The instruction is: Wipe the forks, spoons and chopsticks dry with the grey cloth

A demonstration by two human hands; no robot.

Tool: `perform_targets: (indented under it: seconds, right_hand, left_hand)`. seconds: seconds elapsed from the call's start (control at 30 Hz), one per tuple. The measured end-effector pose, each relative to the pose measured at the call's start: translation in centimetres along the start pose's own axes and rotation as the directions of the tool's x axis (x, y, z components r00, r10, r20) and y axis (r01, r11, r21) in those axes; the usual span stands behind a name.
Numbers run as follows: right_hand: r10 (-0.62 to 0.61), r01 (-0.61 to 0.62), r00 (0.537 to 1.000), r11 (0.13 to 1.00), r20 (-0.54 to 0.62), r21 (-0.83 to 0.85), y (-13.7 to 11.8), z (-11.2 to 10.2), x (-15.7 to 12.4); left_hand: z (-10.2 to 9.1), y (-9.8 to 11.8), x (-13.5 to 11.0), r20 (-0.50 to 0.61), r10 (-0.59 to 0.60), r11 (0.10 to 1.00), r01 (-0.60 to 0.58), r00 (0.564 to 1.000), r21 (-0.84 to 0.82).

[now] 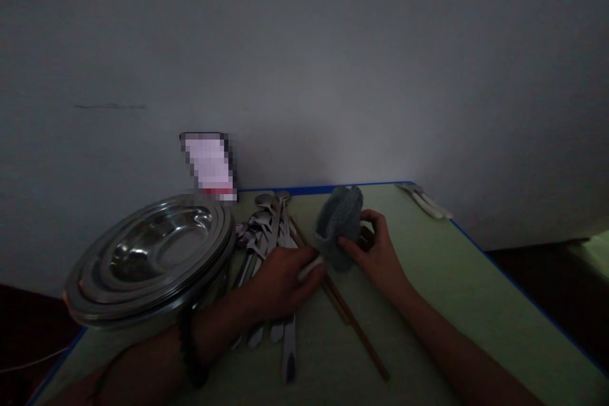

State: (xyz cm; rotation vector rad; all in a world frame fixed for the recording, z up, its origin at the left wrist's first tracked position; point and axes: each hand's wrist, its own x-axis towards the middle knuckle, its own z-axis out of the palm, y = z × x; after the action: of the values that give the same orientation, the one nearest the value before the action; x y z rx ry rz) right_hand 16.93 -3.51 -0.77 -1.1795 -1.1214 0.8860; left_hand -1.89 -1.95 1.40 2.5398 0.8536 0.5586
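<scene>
The scene is dim. My right hand (pixel 378 254) is closed round a small grey-blue cloth or pouch (pixel 339 223), held just above the table. My left hand (pixel 280 282) rests over a pile of metal spoons (pixel 266 222); its fingers pinch a thin pale stick-like item (pixel 311 268) that touches the cloth's lower edge. Brown wooden chopsticks (pixel 354 323) lie on the table under and between both hands.
A stack of shiny steel plates (pixel 150 257) stands at the left on the pale green table (pixel 451 292), which has a blue edge. A blurred card leans on the white wall (pixel 333 63). White-handled utensils (pixel 428 203) lie at the far right corner.
</scene>
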Motion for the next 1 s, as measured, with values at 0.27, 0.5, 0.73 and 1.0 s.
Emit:
perform_targets:
  seconds: [0.27, 0.5, 0.73, 1.0]
  right_hand:
    - [-0.035, 0.037, 0.999, 0.999, 0.036, -0.037, -0.3, -0.3, 0.3]
    - [0.324, -0.224, 0.939, 0.831, -0.116, 0.510, 0.8, -0.1, 1.1]
    - [0.355, -0.310, 0.925, 0.506, 0.133, 0.805, 0.2, 0.5, 1.3]
    - [0.307, -0.400, 0.914, 0.569, 0.266, 0.718, 0.2, 1.3, -0.1]
  left_hand:
    - [0.0, -0.2, -0.3, -0.048, 0.094, 0.992, -0.090, 0.994, 0.088]
    - [-0.5, 0.1, 0.0, -0.063, -0.140, 0.965, 0.122, 0.988, -0.233]
    - [-0.4, -0.3, -0.1, -0.171, -0.260, 0.894, 0.170, 0.950, -0.414]
    - [-0.5, 0.3, 0.5, 0.018, -0.198, 0.956, 0.197, 0.980, -0.219]
